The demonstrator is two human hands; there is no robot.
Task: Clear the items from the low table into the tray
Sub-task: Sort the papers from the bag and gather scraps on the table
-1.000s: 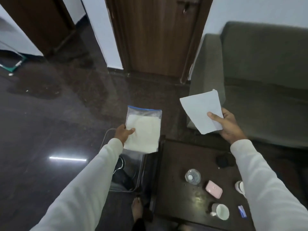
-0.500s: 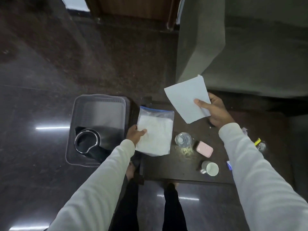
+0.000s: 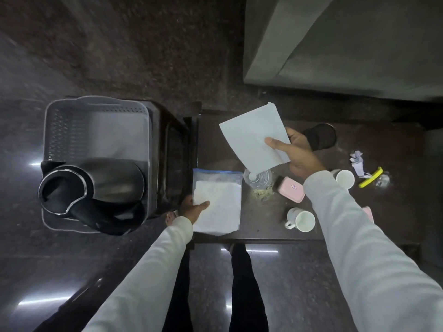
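Note:
My left hand [image 3: 193,208] grips a clear zip bag [image 3: 219,202] with white contents, held over the left end of the dark low table [image 3: 263,226]. My right hand [image 3: 293,152] holds a white sheet of paper [image 3: 254,137] above the table's middle. To the left, a grey perforated tray [image 3: 96,121] sits on a dark stand and contains a black kettle [image 3: 96,188]. On the table lie a clear bottle [image 3: 259,179], a pink case [image 3: 291,189], two white mugs [image 3: 302,220] [image 3: 345,179], a black round item [image 3: 320,136], crumpled paper [image 3: 357,161] and a yellow item [image 3: 371,180].
A grey sofa [image 3: 347,44] stands beyond the table at the upper right. The floor [image 3: 119,44] is dark polished stone. My legs [image 3: 242,283] and a bare foot are at the table's near edge. Crumbs [image 3: 262,194] lie beside the bottle.
The view has tilted further down, so the tray and table fill more of the frame. Both hands have lowered slightly toward the table while still holding the bag and the paper.

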